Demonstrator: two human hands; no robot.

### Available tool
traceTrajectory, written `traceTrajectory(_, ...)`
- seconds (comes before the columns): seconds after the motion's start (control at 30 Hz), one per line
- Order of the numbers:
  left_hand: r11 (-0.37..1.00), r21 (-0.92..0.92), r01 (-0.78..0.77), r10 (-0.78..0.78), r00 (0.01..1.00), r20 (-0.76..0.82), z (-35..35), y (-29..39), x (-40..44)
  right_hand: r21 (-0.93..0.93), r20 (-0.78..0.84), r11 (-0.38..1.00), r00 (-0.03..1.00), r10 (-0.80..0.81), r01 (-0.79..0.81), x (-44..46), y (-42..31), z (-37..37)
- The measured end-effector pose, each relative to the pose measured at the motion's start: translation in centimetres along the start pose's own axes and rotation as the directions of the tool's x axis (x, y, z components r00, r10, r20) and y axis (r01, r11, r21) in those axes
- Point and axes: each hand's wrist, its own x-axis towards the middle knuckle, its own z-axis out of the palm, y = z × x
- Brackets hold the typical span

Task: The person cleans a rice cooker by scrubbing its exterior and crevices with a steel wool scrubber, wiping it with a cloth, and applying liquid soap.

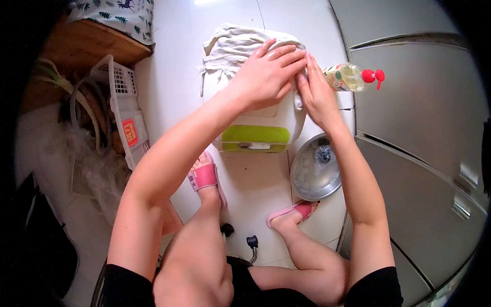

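Cloth (pixel 225 46), pale and rumpled, lies over the far end of a white container (pixel 290 118), directly under the left hand (pixel 271 74), which spreads flat with fingers extended. The right hand (pixel 317 94) sits at the cloth's right edge, fingers straight; whether it grips any fabric cannot be told. Wiping appears to be the step in hand, calling for steady pressure next. Beyond the right hand lies a bottle (pixel 349 78); nearer the person, a metal basin (pixel 306 176).

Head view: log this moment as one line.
left hand: on crumpled cream cloth | right hand: at cloth's right edge | cloth: atop white box with green front | round silver metal basin: on floor
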Motion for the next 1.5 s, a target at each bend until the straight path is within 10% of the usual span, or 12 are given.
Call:
traceTrajectory(0.97, 0.929, -0.359, 0.090, -0.023, 0.982, 0.187, -2.8, 7.7, -12.6, -0.231, 0.362, 0.972, 0.925, 0.113, -0.028, -13.6, -9.8, -2.4)
traceTrajectory(1.17, 0.960, 0.025, 0.281, -0.276, 0.954, -0.117, -4.4, 3.4, -11.5, 0.075, -0.089, 0.997, 0.996, -0.022, 0.029, -5.9, -6.0, -5.2)
traceTrajectory(1.27, 0.914, -0.188, 0.361, -0.399, 0.884, -0.244, -5.4, -1.7, -9.2, 0.462, -0.225, 0.887, 0.965, 0.132, -0.013, 0.1, -4.4, -5.2)
traceTrajectory(1.37, 0.881, -0.331, 0.337, -0.454, 0.797, -0.399, -8.0, -4.8, -4.1, 0.464, -0.320, 0.881, 0.945, 0.068, 0.094, 5.6, -2.8, -4.1)
traceTrajectory(1.43, 0.790, -0.345, 0.506, -0.594, 0.772, -0.228, -8.1, -6.4, -1.8, 0.370, -0.317, 0.924, 0.948, 0.029, 0.095, 8.2, -0.1, -1.7)
traceTrajectory(1.5, 0.876, -0.121, 0.467, -0.481, 0.865, -0.146, -6.3, -7.1, -1.4, -0.056, -0.164, 0.998, 0.985, -0.047, 0.039, 8.3, 1.2, 1.1)
